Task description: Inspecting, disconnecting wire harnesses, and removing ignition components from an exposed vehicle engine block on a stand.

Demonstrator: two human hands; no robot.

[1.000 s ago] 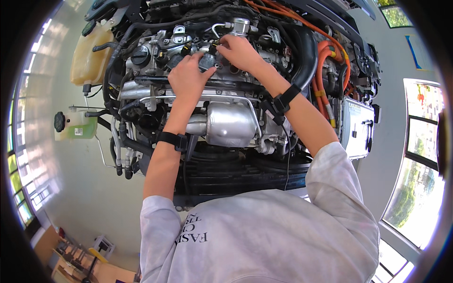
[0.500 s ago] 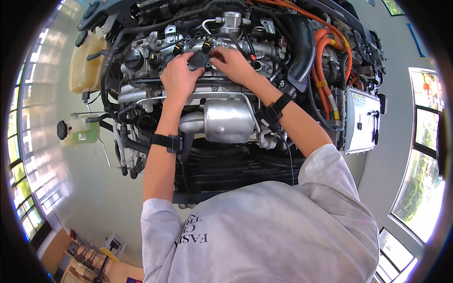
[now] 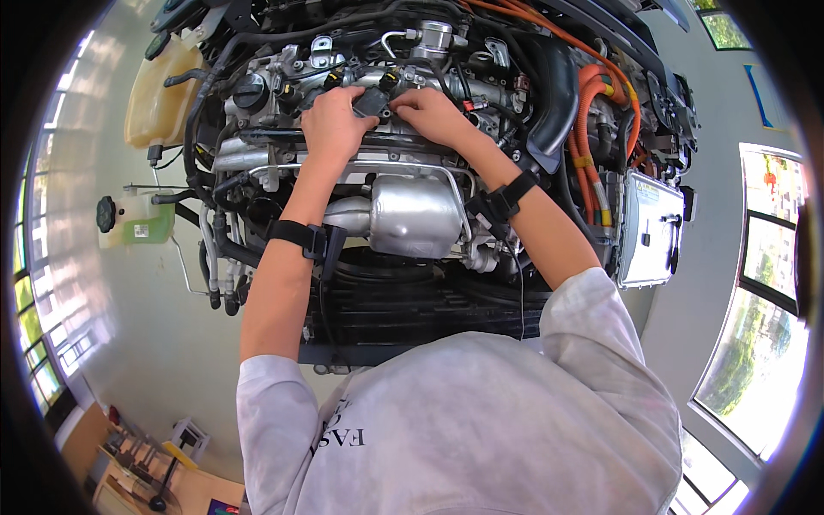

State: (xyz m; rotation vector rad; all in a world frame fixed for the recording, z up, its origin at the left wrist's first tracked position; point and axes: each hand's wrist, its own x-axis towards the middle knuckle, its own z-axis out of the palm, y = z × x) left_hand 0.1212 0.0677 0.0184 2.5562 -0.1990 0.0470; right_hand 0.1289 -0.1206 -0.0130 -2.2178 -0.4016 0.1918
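My left hand (image 3: 330,129) is curled round the left of a dark rectangular component (image 3: 371,103) on the engine top, thumb at its lower edge. My right hand (image 3: 433,116) is at its right side with fingers bent inward; what the fingertips grip is too small to make out. Just above are two black-and-yellow connectors (image 3: 388,80), and a black round cap (image 3: 250,91) sits to the left. Below my hands run metal pipes, with a silver canister (image 3: 415,216) beneath them.
A yellowish tank (image 3: 161,96) and a green-fluid reservoir (image 3: 137,221) are at left. Orange cables (image 3: 586,172), a thick black hose (image 3: 551,103) and a silver box (image 3: 648,230) are at right. A radiator (image 3: 429,305) lies near my body. A wooden table (image 3: 210,489) is lower left.
My right hand has come down from beside the upper connector to the right side of the dark component, uncovering that connector. My left hand stays around the component, shifted only slightly.
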